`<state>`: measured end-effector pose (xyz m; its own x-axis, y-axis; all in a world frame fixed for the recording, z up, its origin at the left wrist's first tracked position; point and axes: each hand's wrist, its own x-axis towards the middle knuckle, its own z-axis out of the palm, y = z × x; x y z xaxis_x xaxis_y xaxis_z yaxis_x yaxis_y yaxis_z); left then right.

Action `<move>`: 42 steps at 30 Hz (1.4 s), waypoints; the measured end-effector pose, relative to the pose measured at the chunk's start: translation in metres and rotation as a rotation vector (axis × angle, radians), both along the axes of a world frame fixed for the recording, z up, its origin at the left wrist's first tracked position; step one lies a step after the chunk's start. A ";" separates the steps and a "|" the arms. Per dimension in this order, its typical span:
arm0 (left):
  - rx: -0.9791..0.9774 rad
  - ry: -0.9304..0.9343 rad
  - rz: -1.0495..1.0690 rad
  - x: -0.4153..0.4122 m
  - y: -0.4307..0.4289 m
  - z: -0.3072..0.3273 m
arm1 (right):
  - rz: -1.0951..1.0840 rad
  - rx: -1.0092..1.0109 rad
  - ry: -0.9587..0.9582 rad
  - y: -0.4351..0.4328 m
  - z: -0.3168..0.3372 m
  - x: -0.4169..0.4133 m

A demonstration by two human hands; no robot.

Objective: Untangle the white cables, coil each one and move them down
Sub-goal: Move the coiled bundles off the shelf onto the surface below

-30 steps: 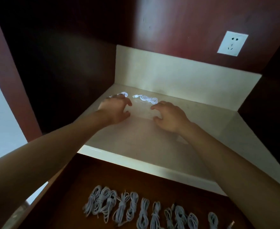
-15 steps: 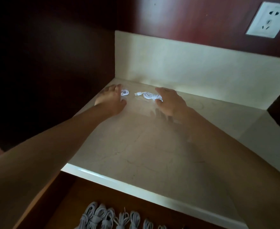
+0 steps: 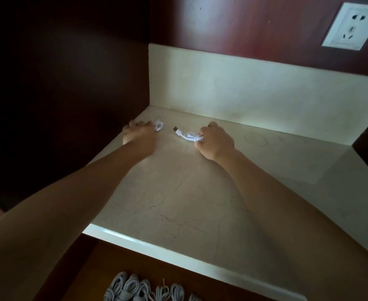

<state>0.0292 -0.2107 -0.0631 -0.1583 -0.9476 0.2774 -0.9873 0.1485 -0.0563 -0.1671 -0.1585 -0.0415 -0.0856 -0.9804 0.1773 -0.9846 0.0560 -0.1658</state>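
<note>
Both arms reached across the pale worktop (image 3: pixel 178 203) towards its far left corner. My right grip (image 3: pixel 216 141) was clenched round the right cable (image 3: pixel 190 136), a white bundle whose loops showed between the curled fingers. The bundle's free end lay on the worktop and ran left to a plug (image 3: pixel 175 129), which pointed towards the other hand.

My left grip (image 3: pixel 138 133) sat near the worktop's left edge with its fingers curled. The left cable (image 3: pixel 159 126), a small white loop, lay on the worktop and touched those fingertips on their right side. I could not tell whether the fingers pinched it or merely rested against it. The two cables lay apart, with bare stone between the loop and the plug.

Behind both hands rose a pale upstand (image 3: pixel 243 90), and above it dark red panelling carried a white socket (image 3: pixel 350 27) at the upper right. Below the worktop's near edge, on a brown shelf (image 3: pixel 87 268), a row of grey-white coils (image 3: pixel 135 290) lay side by side, cut off by the bottom of the view.
</note>
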 end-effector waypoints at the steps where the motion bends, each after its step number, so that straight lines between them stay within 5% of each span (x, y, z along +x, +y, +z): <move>1: -0.017 -0.001 -0.003 0.002 0.000 -0.002 | 0.006 -0.026 0.014 0.002 -0.001 0.001; 8: -0.045 0.490 -0.192 0.006 0.048 -0.002 | 0.045 -0.177 -0.177 0.045 -0.006 -0.002; 14: 0.076 1.243 -0.416 -0.009 0.141 0.015 | 0.039 -0.294 -0.462 0.127 0.018 -0.013; 21: 0.453 1.676 -0.547 -0.046 0.261 0.032 | -0.118 -0.342 -0.742 0.288 0.046 -0.035; 32: 1.015 1.354 -0.719 -0.104 0.372 -0.032 | -0.556 0.102 -0.723 0.465 -0.010 -0.071; 39: 1.054 0.883 -0.698 -0.126 0.384 -0.085 | -0.721 0.217 -0.765 0.481 -0.060 -0.092; 42: 0.907 0.659 -0.774 -0.138 0.381 -0.104 | -0.781 0.315 -0.694 0.474 -0.076 -0.104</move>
<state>-0.1088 0.1701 -0.1676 -0.8094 -0.5650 -0.1602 -0.4406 0.4039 0.8017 -0.2713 0.3157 -0.1177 -0.6886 -0.6054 -0.3991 -0.3569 0.7622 -0.5401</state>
